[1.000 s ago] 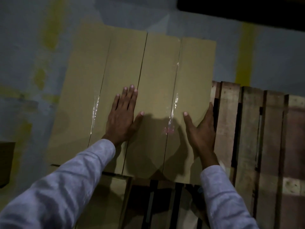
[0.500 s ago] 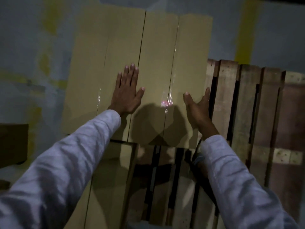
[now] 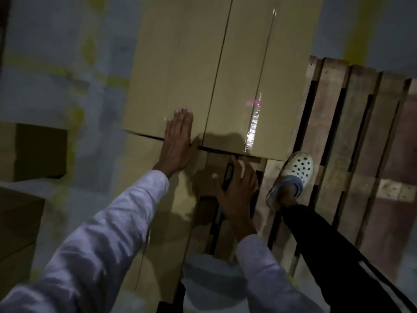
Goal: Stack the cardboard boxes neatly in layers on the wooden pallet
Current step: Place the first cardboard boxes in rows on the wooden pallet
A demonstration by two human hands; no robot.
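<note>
Two tan cardboard boxes lie side by side on the wooden pallet (image 3: 352,132): a left box (image 3: 171,71) and a taped right box (image 3: 255,71). My left hand (image 3: 179,141) presses flat with straight fingers on the near edge of the left box, reaching over another box (image 3: 162,233) that lies closer to me. My right hand (image 3: 237,190) hovers with spread fingers just below the right box's near edge, over bare pallet slats, and holds nothing.
My foot in a white perforated clog (image 3: 293,177) stands on the pallet slats right of my right hand. More cardboard boxes (image 3: 29,152) sit on the grey floor at the left. Yellow floor markings (image 3: 90,48) run behind them.
The two boxes have slid away from me across the pallet. My right hand has left the right box's side and dropped below its near edge. My foot has stepped onto the pallet.
</note>
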